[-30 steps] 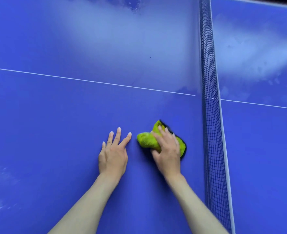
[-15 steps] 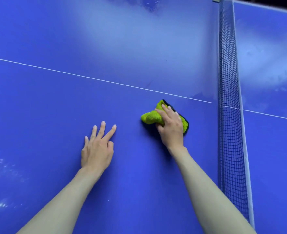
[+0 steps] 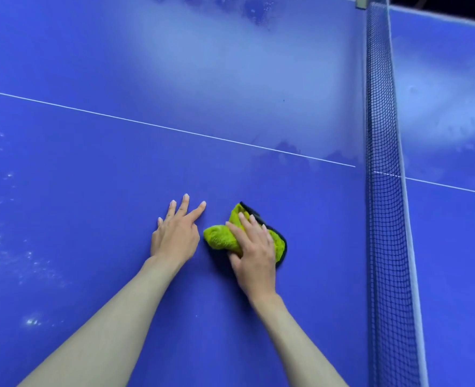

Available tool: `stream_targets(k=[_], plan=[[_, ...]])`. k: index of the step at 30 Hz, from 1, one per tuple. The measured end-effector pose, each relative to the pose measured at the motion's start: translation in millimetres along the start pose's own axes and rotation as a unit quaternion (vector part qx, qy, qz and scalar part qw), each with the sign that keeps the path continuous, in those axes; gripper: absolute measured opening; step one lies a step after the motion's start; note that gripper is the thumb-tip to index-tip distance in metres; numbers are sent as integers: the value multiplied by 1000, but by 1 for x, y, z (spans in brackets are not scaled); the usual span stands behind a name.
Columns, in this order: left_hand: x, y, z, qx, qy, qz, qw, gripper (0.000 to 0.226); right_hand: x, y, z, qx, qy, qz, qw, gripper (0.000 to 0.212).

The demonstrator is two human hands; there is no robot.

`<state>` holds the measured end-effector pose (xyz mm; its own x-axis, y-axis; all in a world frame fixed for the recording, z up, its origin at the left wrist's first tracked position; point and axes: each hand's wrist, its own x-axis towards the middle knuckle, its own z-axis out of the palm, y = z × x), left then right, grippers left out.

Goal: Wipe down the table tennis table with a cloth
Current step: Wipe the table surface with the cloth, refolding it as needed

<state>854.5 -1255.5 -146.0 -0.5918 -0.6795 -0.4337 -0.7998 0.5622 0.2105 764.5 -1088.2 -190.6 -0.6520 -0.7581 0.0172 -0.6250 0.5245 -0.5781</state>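
Observation:
The blue table tennis table (image 3: 91,191) fills the head view. A crumpled yellow-green cloth with a dark edge (image 3: 219,236) lies on it, on the near side of the white centre line. My right hand (image 3: 254,252) presses down on the cloth with straight fingers and covers its middle. The thumb lies beside the bunched left end. My left hand (image 3: 176,236) rests flat on the bare table just left of the cloth, fingers spread.
The black net (image 3: 384,191) with its white top band runs from near to far at the right, a hand's length from the cloth. The white centre line (image 3: 147,124) crosses the table beyond the hands. Pale hazy smears and specks mark the far and left surface.
My right hand has pulled the cloth back toward me, away from the white line it had reached half a second ago. The left hand now lies closer to the cloth.

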Motion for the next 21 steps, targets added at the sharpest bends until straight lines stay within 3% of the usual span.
stream_targets(k=[3, 6, 8, 12, 16, 21], plan=[[-5, -13, -15, -33, 16, 7, 999, 64, -68, -32, 16, 12, -29, -37, 999, 78], [-7, -41, -22, -24, 66, -3, 998, 62, -79, -32, 20, 12, -42, -58, 997, 75], [-3, -64, -23, -14, 77, -30, 996, 61, -46, -20, 17, 11, -30, -52, 998, 77], [2, -85, -16, -25, 22, -63, 997, 61, 75, -2, 11, 21, 18, 3, 1000, 70], [4, -84, -11, -48, 36, -71, 996, 65, 194, 8, 8, 22, 46, 44, 998, 59], [2, -82, -15, -48, 32, -77, 995, 66, 200, -1, 19, 19, 55, 61, 996, 62]])
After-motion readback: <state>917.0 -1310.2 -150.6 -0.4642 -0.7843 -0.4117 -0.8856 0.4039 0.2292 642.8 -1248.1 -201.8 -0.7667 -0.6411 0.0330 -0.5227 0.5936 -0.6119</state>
